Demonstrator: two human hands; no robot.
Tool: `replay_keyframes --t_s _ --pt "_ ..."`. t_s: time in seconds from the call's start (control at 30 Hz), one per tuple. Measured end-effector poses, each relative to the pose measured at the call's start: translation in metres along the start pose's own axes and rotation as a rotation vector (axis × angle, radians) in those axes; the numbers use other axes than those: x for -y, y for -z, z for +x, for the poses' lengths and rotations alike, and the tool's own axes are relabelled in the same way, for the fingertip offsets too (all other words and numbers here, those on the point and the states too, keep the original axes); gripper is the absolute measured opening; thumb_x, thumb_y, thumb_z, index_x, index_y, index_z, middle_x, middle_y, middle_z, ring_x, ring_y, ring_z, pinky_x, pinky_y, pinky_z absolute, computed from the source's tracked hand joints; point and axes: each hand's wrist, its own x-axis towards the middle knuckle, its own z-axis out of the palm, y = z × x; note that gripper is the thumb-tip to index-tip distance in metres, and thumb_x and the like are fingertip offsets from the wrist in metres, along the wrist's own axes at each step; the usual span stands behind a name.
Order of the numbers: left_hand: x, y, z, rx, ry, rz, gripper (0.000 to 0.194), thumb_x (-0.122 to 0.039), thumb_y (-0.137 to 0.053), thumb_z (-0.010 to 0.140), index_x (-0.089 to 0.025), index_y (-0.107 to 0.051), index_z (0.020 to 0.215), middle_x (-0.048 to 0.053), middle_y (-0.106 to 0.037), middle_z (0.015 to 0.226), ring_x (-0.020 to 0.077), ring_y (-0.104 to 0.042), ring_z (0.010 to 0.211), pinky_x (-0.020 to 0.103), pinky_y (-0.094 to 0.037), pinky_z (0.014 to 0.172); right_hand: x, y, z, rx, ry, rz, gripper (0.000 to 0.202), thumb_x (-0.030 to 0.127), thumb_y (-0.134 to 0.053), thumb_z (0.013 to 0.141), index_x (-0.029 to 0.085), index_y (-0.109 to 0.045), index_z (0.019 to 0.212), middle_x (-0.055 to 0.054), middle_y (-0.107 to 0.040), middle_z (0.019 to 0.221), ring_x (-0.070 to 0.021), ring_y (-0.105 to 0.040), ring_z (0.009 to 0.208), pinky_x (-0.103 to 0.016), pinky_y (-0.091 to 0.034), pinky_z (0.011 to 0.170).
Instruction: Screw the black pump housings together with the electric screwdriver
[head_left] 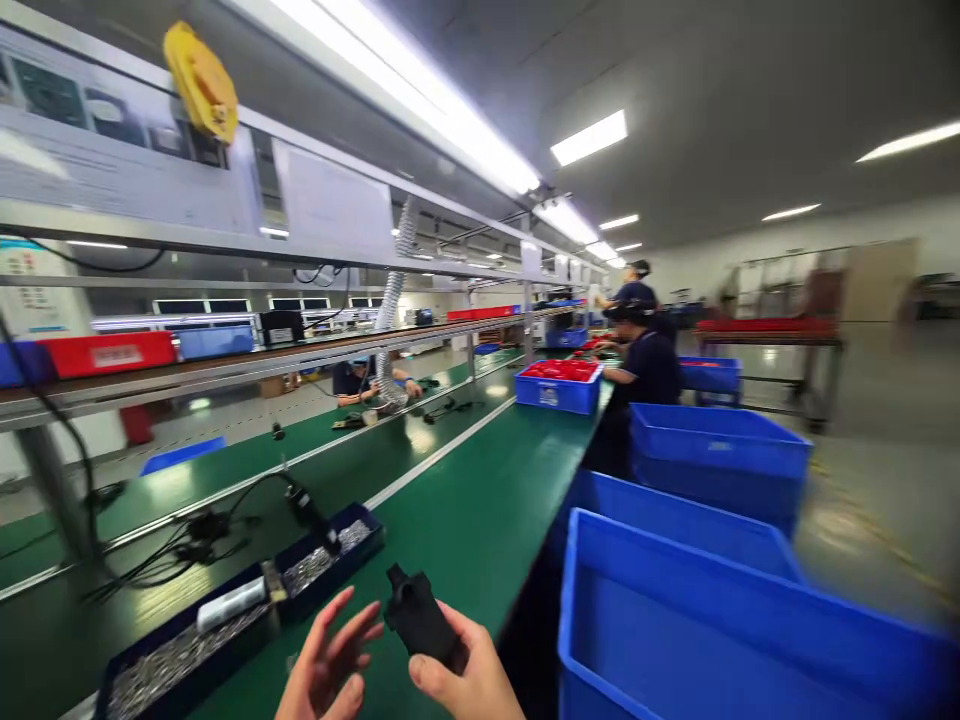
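In the head view, my right hand (466, 668) is closed round a black part (420, 620) with a small raised tip at its far end. Just left of that part, my left hand (330, 655) has its fingers apart and nothing in them. Both hands are above the green tabletop (480, 500). Left of my hands, a dark tray (274, 635) of small metal pieces has a white cylinder (231, 603) lying across it. Behind it, a second dark tray (381, 535) holds similar pieces, with a black tool (307, 512) over it.
Large blue bins (675, 640) stand right of the table. Farther along, a blue box (559, 393) holds red pieces. People (649, 365) work along the right side; another person (352, 380) is across the line. Cables (202, 540) lie at left, below a shelf (225, 368).
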Motion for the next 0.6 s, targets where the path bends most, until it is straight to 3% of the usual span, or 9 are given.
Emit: replay_keyframes --t_s 0.13,0.23,0.4,0.6 --pt "0.006 0.016 0.008 0.022 -0.053 -0.148 0.100 -0.065 -0.090 0.069 -0.031 -0.049 0.153 0.017 -0.063 0.144 0.0415 -0.052 0.140 0.050 -0.041 0.118 -0.004 -0.040 0.007 0.287 -0.073 0.023 0.098 0.073 -0.091 0.060 0.014 -0.069 0.134 -0.018 -0.074 0.126 -0.0427 -0.067 0.123 -0.052 -0.053 0.107" --pt "0.004 0.024 0.010 0.000 -0.021 -0.232 0.098 -0.060 -0.094 0.068 -0.030 -0.052 0.151 0.017 -0.061 0.145 0.0382 -0.060 0.130 0.044 -0.048 0.109 0.000 -0.060 0.009 0.384 -0.099 0.028 0.102 0.071 -0.091 0.063 0.015 -0.063 0.143 -0.017 -0.071 0.132 -0.0417 -0.063 0.130 -0.052 -0.049 0.112" --pt "-0.007 0.038 0.013 0.124 -0.012 -0.288 0.097 -0.058 -0.095 0.069 -0.034 -0.051 0.152 0.015 -0.060 0.145 0.0341 -0.061 0.126 0.040 -0.050 0.104 -0.009 -0.072 0.013 0.351 -0.041 -0.028 0.099 0.061 -0.095 0.063 0.017 -0.062 0.146 -0.018 -0.067 0.139 -0.0427 -0.061 0.133 -0.053 -0.048 0.114" --pt "-0.005 0.050 0.017 0.198 -0.054 -0.291 0.091 -0.055 -0.093 0.073 -0.035 -0.052 0.151 0.014 -0.058 0.146 0.0311 -0.054 0.136 0.040 -0.044 0.112 -0.036 -0.062 0.019 0.319 -0.002 -0.214 0.097 0.060 -0.093 0.063 0.014 -0.065 0.143 -0.020 -0.065 0.143 -0.0427 -0.061 0.133 -0.048 -0.051 0.113"
